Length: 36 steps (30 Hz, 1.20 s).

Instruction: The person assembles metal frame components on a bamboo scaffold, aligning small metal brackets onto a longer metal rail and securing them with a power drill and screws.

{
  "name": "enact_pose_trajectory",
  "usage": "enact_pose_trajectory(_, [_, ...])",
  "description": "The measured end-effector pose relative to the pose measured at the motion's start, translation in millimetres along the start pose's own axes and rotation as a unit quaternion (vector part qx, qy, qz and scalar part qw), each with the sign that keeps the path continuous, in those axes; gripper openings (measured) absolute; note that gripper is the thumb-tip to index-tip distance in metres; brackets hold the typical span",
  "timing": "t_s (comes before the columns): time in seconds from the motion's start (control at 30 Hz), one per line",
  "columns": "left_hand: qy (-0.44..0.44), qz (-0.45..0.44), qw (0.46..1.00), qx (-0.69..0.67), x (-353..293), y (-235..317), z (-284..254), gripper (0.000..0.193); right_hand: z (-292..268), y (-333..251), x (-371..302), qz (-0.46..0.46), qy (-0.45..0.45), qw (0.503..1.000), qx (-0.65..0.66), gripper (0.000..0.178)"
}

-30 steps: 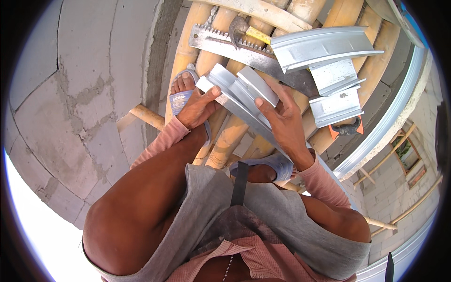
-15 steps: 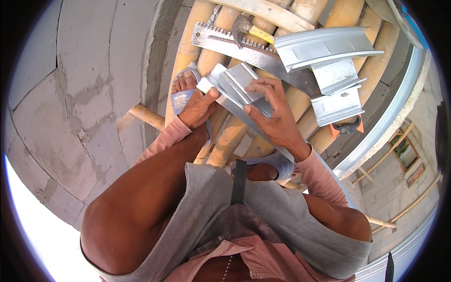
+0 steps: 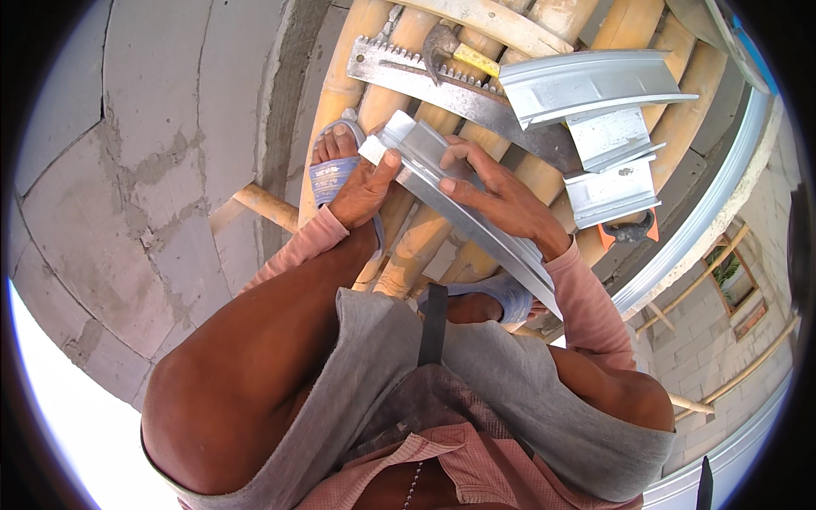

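A long silver metal channel (image 3: 476, 217) slants from near my left foot down toward my right forearm. Around its upper end my left hand (image 3: 365, 189) is closed, the thumb pressed on the side. A short cut piece of metal channel (image 3: 430, 146) lies along that upper end, roughly in line with it. My right hand (image 3: 510, 202) pinches this short piece between thumb and fingers; part of the grip is hidden. Right of it, several cut channel pieces (image 3: 608, 189) lie stacked, with a longer curved-looking piece (image 3: 595, 83) above them.
Bamboo poles (image 3: 414, 255) form the platform under my sandalled feet. A large-toothed handsaw (image 3: 433, 92) lies across them, its orange-and-black handle (image 3: 631, 229) showing beyond the cut pieces. A hammer (image 3: 439, 47) with a yellow handle rests by the saw. A block wall (image 3: 161, 170) rises at left.
The short metal piece has turned from lying across the long channel to lying along it. My right hand has rotated with it, and the long channel's lower end shows more.
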State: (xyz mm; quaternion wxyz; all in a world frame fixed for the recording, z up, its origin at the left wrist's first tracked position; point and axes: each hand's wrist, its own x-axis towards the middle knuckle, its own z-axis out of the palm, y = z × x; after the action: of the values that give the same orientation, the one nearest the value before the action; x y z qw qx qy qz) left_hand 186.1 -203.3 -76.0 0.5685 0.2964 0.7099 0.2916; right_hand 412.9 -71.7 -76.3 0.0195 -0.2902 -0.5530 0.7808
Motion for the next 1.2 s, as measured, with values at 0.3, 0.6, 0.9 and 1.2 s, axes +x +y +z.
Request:
enact_pose_trajectory(0.3, [-0.023,-0.014,0.993,0.111,-6,23,0,0.075,4,-3,4,-0.026,0.031,0.997,-0.063,0.050])
enact_pose_trajectory(0.6, [-0.036,0.024,0.994,0.101,-8,21,-6,0.077,-6,11,9,-0.037,0.135,0.990,0.021,0.046])
enact_pose_trajectory(0.9, [-0.063,0.044,0.996,0.042,-3,6,-8,0.083,12,-23,-17,-0.088,0.207,0.949,-0.221,0.055])
enact_pose_trajectory(1.2, [-0.087,0.044,0.994,-0.038,1,11,-5,0.084,-37,-23,-16,-0.002,-0.009,0.996,-0.089,0.061])
